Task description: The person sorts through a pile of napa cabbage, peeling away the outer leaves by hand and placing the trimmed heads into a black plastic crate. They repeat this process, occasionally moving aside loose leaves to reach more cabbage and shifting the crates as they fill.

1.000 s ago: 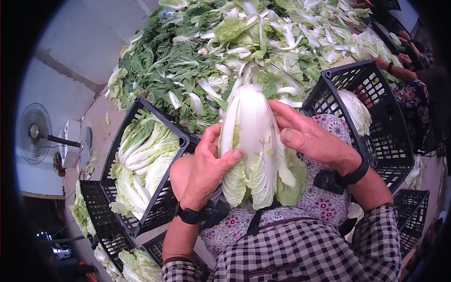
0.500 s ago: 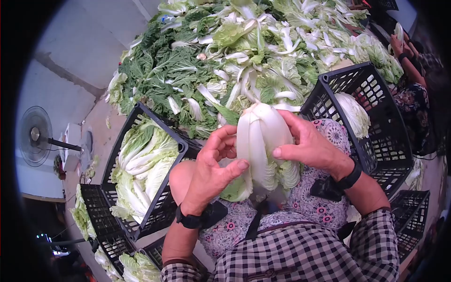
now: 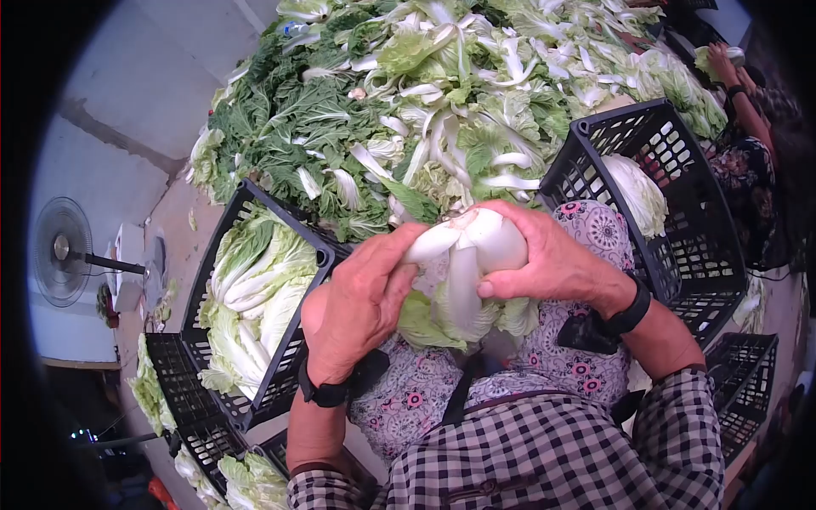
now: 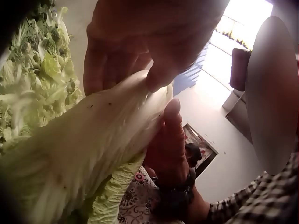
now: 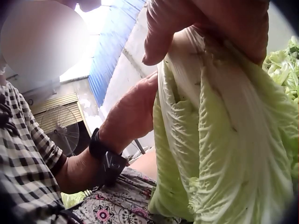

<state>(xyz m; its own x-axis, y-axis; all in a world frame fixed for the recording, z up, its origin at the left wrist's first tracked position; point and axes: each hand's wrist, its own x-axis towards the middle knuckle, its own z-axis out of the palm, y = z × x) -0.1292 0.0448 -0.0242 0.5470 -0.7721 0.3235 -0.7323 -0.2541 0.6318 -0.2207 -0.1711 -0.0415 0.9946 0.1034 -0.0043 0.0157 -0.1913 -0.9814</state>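
A napa cabbage (image 3: 463, 272) is held over the lap, its white cut base tipped up and its green leaf ends hanging toward the body. My right hand (image 3: 561, 263) grips it from the right, thumb across the front and fingers behind. My left hand (image 3: 361, 289) holds a white outer leaf (image 3: 431, 242) at the left side, which stands out from the head near the base. In the left wrist view the thumb and fingers of the left hand (image 4: 149, 46) pinch the upper end of the white leaf (image 4: 103, 116). Crinkled leaves (image 5: 224, 140) fill the right wrist view.
A large heap of loose cabbage leaves (image 3: 340, 119) lies ahead. A black crate (image 3: 246, 399) of napa cabbages stands at left; another crate (image 3: 722, 255) at right holds one cabbage (image 3: 636, 195). A fan (image 3: 64, 251) stands far left. Another person's arm (image 3: 748, 110) shows at upper right.
The cabbage has tipped, its base turning toward the camera. The left fingers, earlier beside it, now close on an outer leaf, which has spread out to the left.
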